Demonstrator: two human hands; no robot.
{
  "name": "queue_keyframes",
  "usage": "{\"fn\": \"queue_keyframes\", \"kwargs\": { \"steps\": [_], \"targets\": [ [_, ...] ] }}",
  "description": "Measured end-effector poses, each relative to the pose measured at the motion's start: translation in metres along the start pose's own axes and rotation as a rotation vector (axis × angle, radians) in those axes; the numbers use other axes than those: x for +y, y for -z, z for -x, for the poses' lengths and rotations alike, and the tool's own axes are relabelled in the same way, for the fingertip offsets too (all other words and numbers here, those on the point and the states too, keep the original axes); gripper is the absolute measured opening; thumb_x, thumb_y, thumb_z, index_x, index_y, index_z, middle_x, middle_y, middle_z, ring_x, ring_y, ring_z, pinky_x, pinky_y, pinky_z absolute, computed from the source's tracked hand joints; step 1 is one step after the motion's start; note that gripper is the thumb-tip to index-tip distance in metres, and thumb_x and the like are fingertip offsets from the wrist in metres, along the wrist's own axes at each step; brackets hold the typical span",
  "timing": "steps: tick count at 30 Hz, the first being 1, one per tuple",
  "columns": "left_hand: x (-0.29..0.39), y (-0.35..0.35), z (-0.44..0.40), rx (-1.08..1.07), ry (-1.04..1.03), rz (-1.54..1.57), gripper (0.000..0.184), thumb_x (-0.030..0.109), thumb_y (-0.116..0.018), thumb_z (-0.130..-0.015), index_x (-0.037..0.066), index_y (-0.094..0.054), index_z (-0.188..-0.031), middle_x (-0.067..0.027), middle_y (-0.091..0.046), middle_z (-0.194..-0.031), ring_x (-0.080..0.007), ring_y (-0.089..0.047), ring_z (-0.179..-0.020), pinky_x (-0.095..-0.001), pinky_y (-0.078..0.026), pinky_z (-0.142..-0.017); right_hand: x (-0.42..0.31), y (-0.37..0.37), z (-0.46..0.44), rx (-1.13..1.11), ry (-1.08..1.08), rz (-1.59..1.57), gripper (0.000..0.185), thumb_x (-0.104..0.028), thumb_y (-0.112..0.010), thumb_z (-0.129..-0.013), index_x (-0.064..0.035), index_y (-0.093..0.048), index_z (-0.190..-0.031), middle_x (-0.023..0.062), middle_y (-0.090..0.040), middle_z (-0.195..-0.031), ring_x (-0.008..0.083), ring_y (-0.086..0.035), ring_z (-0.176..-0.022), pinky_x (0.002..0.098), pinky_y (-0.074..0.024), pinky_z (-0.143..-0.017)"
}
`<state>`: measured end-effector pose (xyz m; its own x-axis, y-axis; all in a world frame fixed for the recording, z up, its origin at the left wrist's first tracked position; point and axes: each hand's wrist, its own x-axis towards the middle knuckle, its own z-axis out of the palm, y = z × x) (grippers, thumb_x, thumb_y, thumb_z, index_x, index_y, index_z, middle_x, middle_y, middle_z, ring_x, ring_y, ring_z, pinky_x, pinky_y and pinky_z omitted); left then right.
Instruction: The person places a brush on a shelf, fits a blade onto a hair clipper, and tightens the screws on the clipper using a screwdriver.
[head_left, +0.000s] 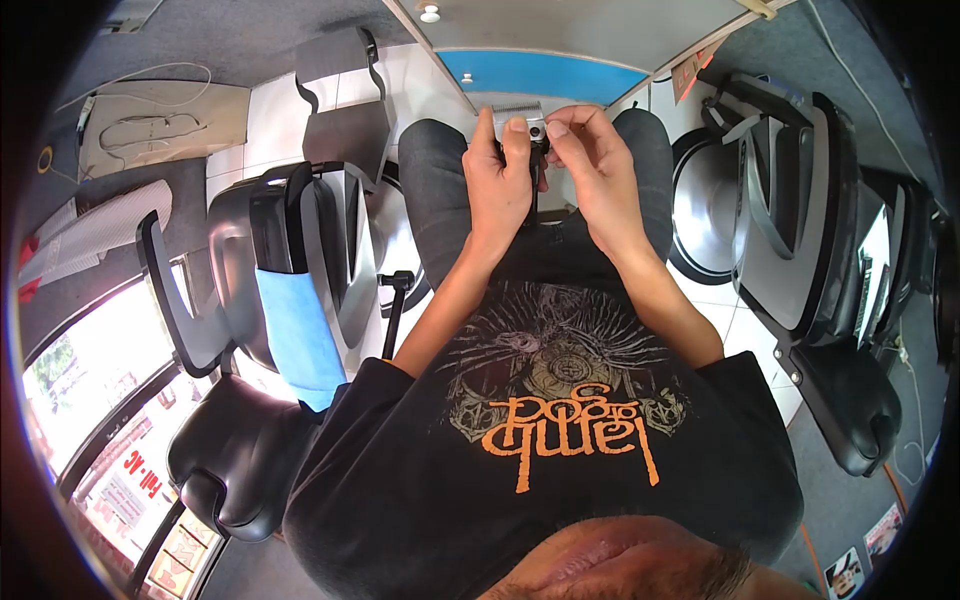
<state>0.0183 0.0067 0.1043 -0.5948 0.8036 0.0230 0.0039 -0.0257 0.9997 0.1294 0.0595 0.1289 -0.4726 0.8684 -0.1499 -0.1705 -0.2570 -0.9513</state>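
A hair clipper blade head point(518, 115), silver and toothed, points away from me between my knees. My left hand point(498, 180) is wrapped round it from the left, thumb and forefinger at the blade's sides. My right hand point(597, 170) is closed in a pinch at the right edge of the blade, by a small dark round part. Whatever those fingertips hold is too small to make out. The clipper's dark body hangs below the blade, mostly hidden by my left hand.
Black salon chairs stand left point(235, 290) and right point(800, 220), with a blue cloth point(298, 330) over the left one. Ahead is a cabinet with a blue drawer point(540, 75). A brown board point(160, 130) with a cable lies at the back left.
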Motion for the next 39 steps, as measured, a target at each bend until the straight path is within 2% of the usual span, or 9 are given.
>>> {"fn": "queue_keyframes", "kwargs": {
  "steps": [5,11,13,16,20,25,28,32,39],
  "targets": [
    [-0.001,0.002,0.001,-0.009,0.016,0.000,0.031,0.026,-0.055,-0.109,0.001,-0.048,-0.092,-0.0053,-0.061,-0.065,-0.0092,-0.056,-0.051,-0.0295,-0.045,-0.044,0.000,0.000,-0.005,-0.018,0.066,0.111,0.020,-0.015,-0.070,-0.101,-0.0003,-0.061,-0.110,0.0022,-0.062,-0.090,0.0065,-0.057,-0.075,0.0252,-0.0488,-0.058],
    [0.000,0.003,0.002,0.002,0.017,0.008,0.030,0.025,-0.055,-0.109,0.000,-0.049,-0.092,-0.0062,-0.062,-0.065,-0.0099,-0.058,-0.051,-0.0296,-0.046,-0.044,0.003,-0.001,-0.003,-0.031,0.020,0.082,0.022,-0.016,-0.073,-0.099,-0.0003,-0.062,-0.109,0.0017,-0.062,-0.088,0.0074,-0.058,-0.074,0.0259,-0.0488,-0.056],
    [0.000,0.003,0.003,0.003,0.037,0.040,0.030,0.025,-0.056,-0.108,0.000,-0.049,-0.092,-0.0065,-0.063,-0.065,-0.0100,-0.058,-0.051,-0.0296,-0.046,-0.044,0.004,0.000,-0.005,-0.031,0.001,0.095,0.023,-0.016,-0.073,-0.099,0.0002,-0.062,-0.110,0.0016,-0.062,-0.088,0.0075,-0.058,-0.075,0.0258,-0.0487,-0.057],
    [-0.003,0.004,0.003,-0.008,0.064,0.071,0.031,0.027,-0.051,-0.112,-0.003,-0.057,-0.105,-0.0030,-0.060,-0.070,-0.0096,-0.055,-0.053,-0.0275,-0.045,-0.046,0.009,0.002,-0.009,-0.053,-0.005,0.095,0.025,-0.017,-0.074,-0.099,0.0008,-0.063,-0.112,0.0013,-0.062,-0.088,0.0078,-0.058,-0.075,0.0262,-0.0483,-0.059],
    [-0.006,0.006,0.003,-0.023,0.057,0.017,0.032,0.028,-0.051,-0.112,-0.003,-0.056,-0.107,-0.0035,-0.061,-0.071,-0.0101,-0.056,-0.052,-0.0269,-0.045,-0.046,0.009,0.005,-0.009,-0.049,0.011,0.126,0.026,-0.019,-0.074,-0.099,0.0010,-0.065,-0.114,0.0009,-0.061,-0.087,0.0084,-0.058,-0.076,0.0272,-0.0481,-0.064],
    [-0.007,0.002,0.003,-0.024,0.027,0.027,0.031,0.028,-0.052,-0.112,-0.003,-0.056,-0.108,-0.0036,-0.062,-0.071,-0.0098,-0.058,-0.054,-0.0266,-0.045,-0.046,-0.002,0.004,-0.007,-0.071,-0.130,-0.024,0.025,-0.017,-0.074,-0.099,0.0011,-0.064,-0.113,0.0012,-0.061,-0.088,0.0095,-0.058,-0.079,0.0277,-0.0485,-0.067],
    [-0.007,0.002,0.003,-0.048,0.027,0.038,0.029,0.027,-0.051,-0.112,-0.002,-0.056,-0.109,-0.0037,-0.062,-0.072,-0.0097,-0.058,-0.056,-0.0265,-0.045,-0.046,-0.003,0.004,-0.005,-0.062,-0.161,-0.093,0.024,-0.018,-0.072,-0.100,0.0001,-0.064,-0.114,0.0010,-0.061,-0.089,0.0102,-0.058,-0.079,0.0274,-0.0481,-0.067],
    [-0.002,-0.001,-0.001,-0.017,0.048,0.128,0.028,0.024,-0.055,-0.109,-0.001,-0.052,-0.099,-0.0060,-0.062,-0.065,-0.0097,-0.059,-0.052,-0.0283,-0.046,-0.045,0.000,0.008,-0.007,-0.084,-0.186,-0.187,0.023,-0.023,-0.067,-0.104,-0.0029,-0.065,-0.114,0.0002,-0.061,-0.092,0.0102,-0.057,-0.081,0.0279,-0.0480,-0.071],
    [-0.005,0.004,0.001,-0.021,0.090,0.136,0.032,0.028,-0.052,-0.111,-0.003,-0.053,-0.104,-0.0041,-0.057,-0.064,-0.0118,-0.057,-0.050,-0.0290,-0.044,-0.045,-0.027,0.013,-0.025,0.010,0.018,0.049,0.023,-0.024,-0.064,-0.106,-0.0032,-0.066,-0.114,0.0002,-0.063,-0.097,0.0096,-0.057,-0.090,0.0278,-0.0463,-0.084]
  ]
}}
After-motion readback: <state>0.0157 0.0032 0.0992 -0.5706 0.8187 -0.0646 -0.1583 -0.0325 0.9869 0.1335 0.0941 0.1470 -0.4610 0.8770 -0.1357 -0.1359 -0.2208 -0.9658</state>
